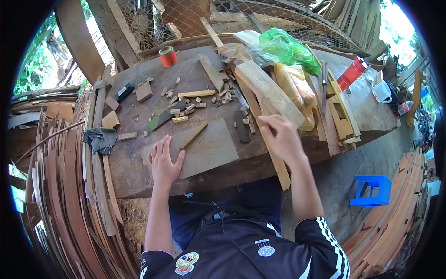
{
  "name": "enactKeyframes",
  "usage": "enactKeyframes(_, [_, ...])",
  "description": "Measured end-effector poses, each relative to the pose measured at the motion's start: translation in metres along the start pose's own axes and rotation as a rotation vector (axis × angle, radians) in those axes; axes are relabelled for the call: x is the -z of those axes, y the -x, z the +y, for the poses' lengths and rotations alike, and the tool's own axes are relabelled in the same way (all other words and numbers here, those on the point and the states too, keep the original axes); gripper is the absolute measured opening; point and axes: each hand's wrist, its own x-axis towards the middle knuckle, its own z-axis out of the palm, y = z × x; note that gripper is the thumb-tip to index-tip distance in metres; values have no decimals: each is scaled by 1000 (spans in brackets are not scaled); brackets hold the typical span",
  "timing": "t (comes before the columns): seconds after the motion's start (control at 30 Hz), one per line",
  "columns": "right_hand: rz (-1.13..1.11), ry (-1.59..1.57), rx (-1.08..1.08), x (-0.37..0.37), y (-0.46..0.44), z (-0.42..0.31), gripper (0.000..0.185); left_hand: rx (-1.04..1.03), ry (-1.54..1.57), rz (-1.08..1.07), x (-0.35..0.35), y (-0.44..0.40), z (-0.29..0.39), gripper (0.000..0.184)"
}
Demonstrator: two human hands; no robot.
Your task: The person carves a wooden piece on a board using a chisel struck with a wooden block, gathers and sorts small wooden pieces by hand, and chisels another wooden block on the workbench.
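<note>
My left hand lies with spread fingers on the left part of a flat grey board at the table's near edge. A thin pointed wood strip rests on that board, just right of my left fingertips. My right hand is over the near end of a thick pale plank, its thumb and forefinger curled close together; whether anything is between them is too small to tell. Under my right hand a long narrow wood strip sticks out past the table edge. Small wood blocks lie beyond the board.
On the table are an orange tin, a green plastic bag, a yellowish package, a chisel-like tool and a red bottle. A blue stool stands at the right; stacked boards line the left.
</note>
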Motion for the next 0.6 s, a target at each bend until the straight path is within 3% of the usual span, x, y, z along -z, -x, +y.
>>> enactKeyframes(0.03, [-100, 9, -16, -15, 2, 4, 38, -5, 2, 3, -1, 0, 0, 66])
enactKeyframes(0.2, [-134, 233, -54, -70, -2, 21, 55, -18, 7, 20, -3, 1, -5, 65])
enactKeyframes(0.33, [-291, 515, 91, -77, -21, 14, 63, -20, 26, 28, 1, 3, -4, 63])
enactKeyframes(0.6, [-385, 581, 132, -84, -19, 19, 56, -6, 73, 39, 3, 5, -9, 62])
